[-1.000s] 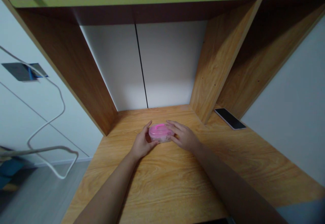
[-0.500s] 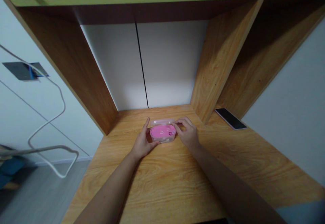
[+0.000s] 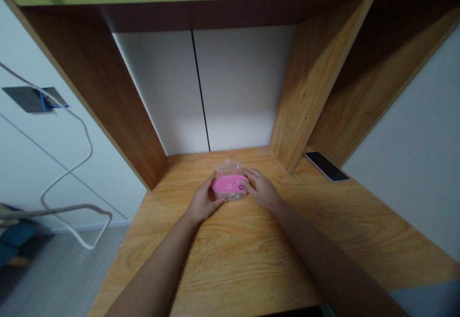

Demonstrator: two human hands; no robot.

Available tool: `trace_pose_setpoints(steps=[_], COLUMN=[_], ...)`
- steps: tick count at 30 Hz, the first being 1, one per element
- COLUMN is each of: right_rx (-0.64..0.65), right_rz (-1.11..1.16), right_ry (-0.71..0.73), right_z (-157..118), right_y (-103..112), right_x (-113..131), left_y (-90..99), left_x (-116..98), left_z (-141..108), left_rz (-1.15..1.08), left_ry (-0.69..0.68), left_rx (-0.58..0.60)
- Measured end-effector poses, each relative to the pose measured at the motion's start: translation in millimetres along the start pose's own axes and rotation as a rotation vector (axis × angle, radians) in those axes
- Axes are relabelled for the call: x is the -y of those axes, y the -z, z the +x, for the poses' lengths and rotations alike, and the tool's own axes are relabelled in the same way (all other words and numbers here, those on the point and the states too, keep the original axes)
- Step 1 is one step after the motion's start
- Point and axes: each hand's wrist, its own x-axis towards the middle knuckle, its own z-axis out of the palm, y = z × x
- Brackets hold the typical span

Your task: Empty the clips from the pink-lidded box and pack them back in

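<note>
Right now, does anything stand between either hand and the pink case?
Nothing visible does. The left hand is against the left side of the pink case; the right hand is at its right end. The clear lid is open at the far side; the phone lies off to the right.

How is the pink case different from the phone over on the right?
The pink case is rounded, while the phone is a rectangle with a black face.
The pink case stands taller than the thin, flat phone.
The pink case sits between the left hand and right hand; the phone lies apart from both.
Both rest on the wooden desk.
</note>
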Motion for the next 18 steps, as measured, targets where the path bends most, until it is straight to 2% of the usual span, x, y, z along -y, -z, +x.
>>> trace_pose_setpoints(steps=[3, 9, 18], right_rx=[0.050, 0.046, 0.030], right_rz=[0.001, 0.034, 0.166], right_ry=[0.017, 0.089, 0.054], right_z=[-0.9, -2.2, -2.0], right_y=[3.1, 11.6, 8.5], right_x=[-1.3, 1.9, 6.8], left_y=[-0.6, 0.6, -0.1], left_x=[2.8, -7.6, -11.0], left_z=[0.2, 0.6, -1.5], left_rz=[0.071, 0.161, 0.157], left_ry=[-0.031, -0.093, -0.126], left_rx=[-0.010, 0.000, 0.025])
